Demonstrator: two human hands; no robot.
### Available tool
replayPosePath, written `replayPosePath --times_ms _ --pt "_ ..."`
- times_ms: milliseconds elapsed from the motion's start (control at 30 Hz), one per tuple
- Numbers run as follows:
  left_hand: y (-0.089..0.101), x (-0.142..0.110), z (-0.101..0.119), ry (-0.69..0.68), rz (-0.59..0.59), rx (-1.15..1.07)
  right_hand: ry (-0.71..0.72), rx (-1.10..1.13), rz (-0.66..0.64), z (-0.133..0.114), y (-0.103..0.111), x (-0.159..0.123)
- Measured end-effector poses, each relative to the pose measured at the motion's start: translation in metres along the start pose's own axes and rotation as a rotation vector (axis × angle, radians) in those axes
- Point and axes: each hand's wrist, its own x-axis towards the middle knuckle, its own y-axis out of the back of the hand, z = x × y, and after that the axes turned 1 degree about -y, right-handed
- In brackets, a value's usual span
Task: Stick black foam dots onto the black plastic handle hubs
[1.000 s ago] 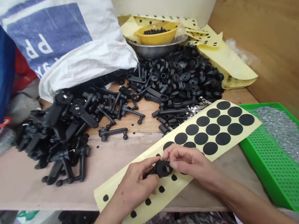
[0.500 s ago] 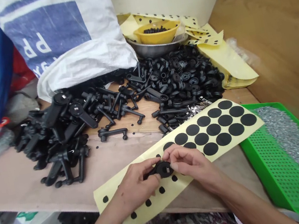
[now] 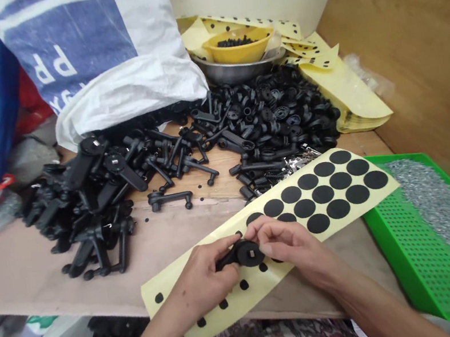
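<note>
The left hand (image 3: 198, 275) is mostly closed round the arm of a black crank-shaped part (image 3: 250, 258), thumb and forefinger pinching it near its round end. The right hand (image 3: 290, 241) is half curled, thumb and fingertips drawn together at that end's right edge; whether they grip anything besides the edge, I can't tell. The part sits just above a yellow sheet of black discs (image 3: 233, 312), which slants across the near side of the table (image 3: 19, 286). Little has shifted just now: the hands keep their places, while the round face looks flatter and more evenly dark than a moment ago, which suggests fine adjustment at its rim. Similar black cranks (image 3: 89, 186) are heaped beyond the left hand, and a green tray (image 3: 419, 282) of small metal pieces lies to the right.
</note>
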Motion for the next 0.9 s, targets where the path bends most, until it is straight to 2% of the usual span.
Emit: replayPosePath --times_ms 900 --pt "-0.0029 -0.0033 -0.0013 0.036 -0.010 -0.002 0.027 -0.076 0.014 -0.0004 -0.0046 0.0012"
